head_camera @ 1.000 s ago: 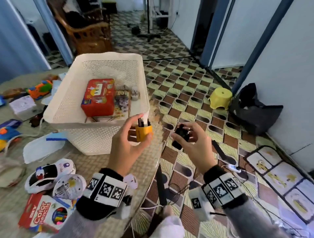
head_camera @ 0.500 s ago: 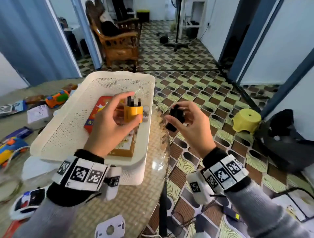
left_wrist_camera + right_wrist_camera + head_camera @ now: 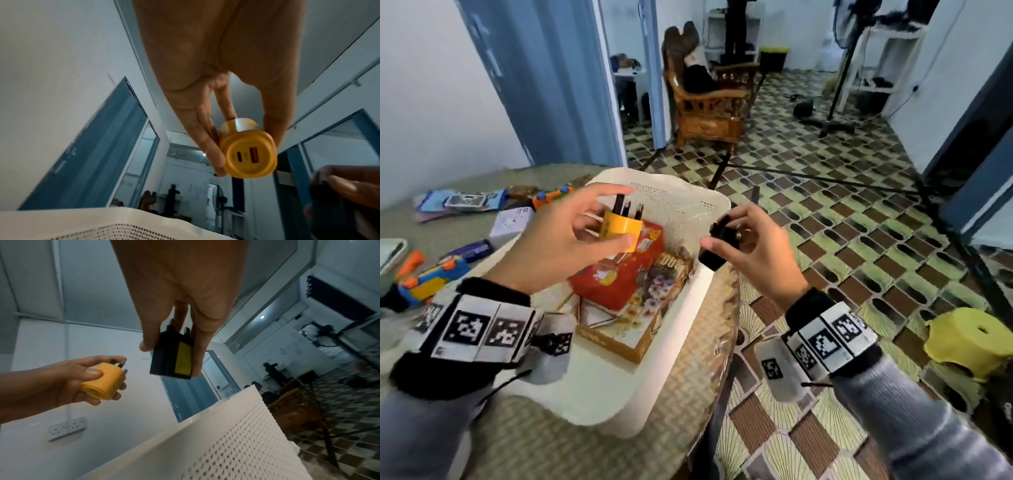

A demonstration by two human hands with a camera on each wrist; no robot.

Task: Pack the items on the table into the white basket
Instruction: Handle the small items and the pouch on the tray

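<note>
My left hand (image 3: 599, 222) grips a yellow plug adapter (image 3: 621, 230) (image 3: 249, 160) (image 3: 104, 383) by its sides, prongs up, above the white basket (image 3: 681, 329). Its underside shows two ports in the left wrist view. My right hand (image 3: 726, 236) pinches a black charger (image 3: 719, 245) (image 3: 172, 359) with a yellow label, held over the basket's right rim. Inside the basket lie a red tin (image 3: 619, 277) and a flowered box (image 3: 640, 322) beneath it.
The basket sits on a woven round table (image 3: 551, 445) near its right edge. Toy guns (image 3: 431, 274), small boxes (image 3: 512, 221) and booklets (image 3: 465, 202) lie on the table's left. On the tiled floor are a wooden chair (image 3: 709, 109) behind and a yellow stool (image 3: 969, 339) at right.
Both hands have moved further over the basket with their items. The view has tilted up, so the basket appears lower and closer.
</note>
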